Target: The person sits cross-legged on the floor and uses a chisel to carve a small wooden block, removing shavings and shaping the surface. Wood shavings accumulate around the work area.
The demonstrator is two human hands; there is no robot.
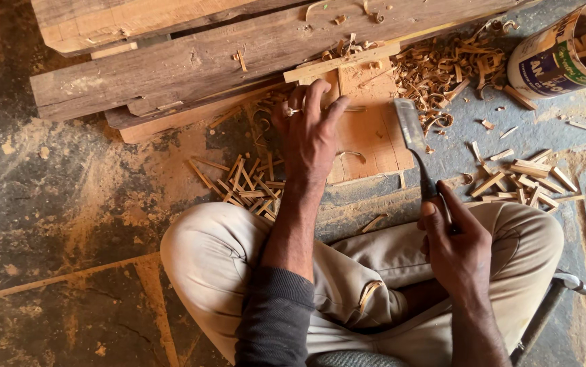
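My left hand (308, 136) reaches forward with fingers spread, its fingertips touching a thin wooden strip (342, 62) that lies across the far edge of a small flat board (373, 139). There is a ring on one finger. My right hand (457, 250) grips the dark handle of a wide-bladed chisel (412, 139), whose blade points away from me beside the board's right edge. Both hands are above my bent knees in light trousers (374, 261).
Heavy timber beams (191, 61) lie stacked at the top. Curled shavings (446, 71) pile at upper right beside a paper-labelled can (551, 58) holding sticks. Short cut sticks lie in heaps at the left (245, 183) and right (524, 180). A metal stool leg (572, 282) shows at lower right.
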